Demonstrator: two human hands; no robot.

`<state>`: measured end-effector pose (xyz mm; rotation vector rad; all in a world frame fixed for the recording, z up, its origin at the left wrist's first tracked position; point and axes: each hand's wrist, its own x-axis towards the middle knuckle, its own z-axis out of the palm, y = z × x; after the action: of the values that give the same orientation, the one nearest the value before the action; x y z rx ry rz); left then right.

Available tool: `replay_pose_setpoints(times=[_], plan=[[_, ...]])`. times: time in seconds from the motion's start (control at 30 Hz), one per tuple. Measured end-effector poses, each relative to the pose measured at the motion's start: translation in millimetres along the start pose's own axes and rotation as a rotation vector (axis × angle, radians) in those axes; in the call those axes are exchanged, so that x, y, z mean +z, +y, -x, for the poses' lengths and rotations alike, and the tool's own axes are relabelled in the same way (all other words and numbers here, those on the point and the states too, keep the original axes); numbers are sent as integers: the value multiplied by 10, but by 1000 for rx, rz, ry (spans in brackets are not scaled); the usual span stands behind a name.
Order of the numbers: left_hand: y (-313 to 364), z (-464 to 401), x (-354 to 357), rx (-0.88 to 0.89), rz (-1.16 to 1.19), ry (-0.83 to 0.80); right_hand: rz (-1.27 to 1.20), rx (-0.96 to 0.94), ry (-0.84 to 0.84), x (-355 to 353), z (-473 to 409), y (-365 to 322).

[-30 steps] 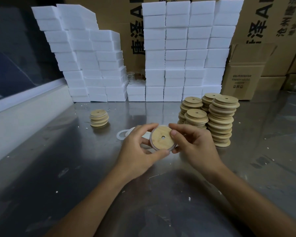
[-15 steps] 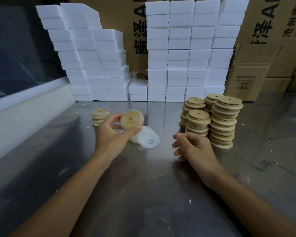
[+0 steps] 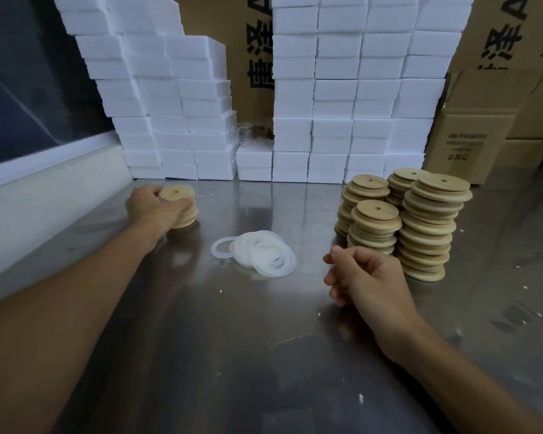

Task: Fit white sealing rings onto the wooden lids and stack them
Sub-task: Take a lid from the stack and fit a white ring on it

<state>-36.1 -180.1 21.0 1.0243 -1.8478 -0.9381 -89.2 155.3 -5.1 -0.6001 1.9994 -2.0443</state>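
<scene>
Steel surface (image 3: 264, 355), dull grey, scuffed, flecked with white crumbs. White foam blocks (image 3: 351, 89) stacked high along far edge, brown cardboard cartons (image 3: 483, 133) with printed characters behind and at right; dark window (image 3: 29, 73) with pale sill at left. No open containers seen; cartons closed. Loose pile of white sealing rings (image 3: 257, 252) lying mid-surface, overlapping. Tall stacks of wooden lids (image 3: 420, 220) at right, several columns, touching each other. Short stack (image 3: 185, 214) of lids at far left. Left hand (image 3: 152, 209) on that short stack, fingers (image 3: 182, 203) curled round top lid (image 3: 176, 194), lid sitting on stack. Right hand (image 3: 367, 277) resting near tall stacks, loosely curled, holding nothing.
</scene>
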Motion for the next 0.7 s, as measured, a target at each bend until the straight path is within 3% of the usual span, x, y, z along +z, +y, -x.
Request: replay_pose_setpoints(times=[0.33,0.7], plan=[[-73,-76,64,74,-127,-136,1,-10,-9,4,7,-4],[-234,3,-44,96,-104,-47,10,-29,-4,13,6,-7]])
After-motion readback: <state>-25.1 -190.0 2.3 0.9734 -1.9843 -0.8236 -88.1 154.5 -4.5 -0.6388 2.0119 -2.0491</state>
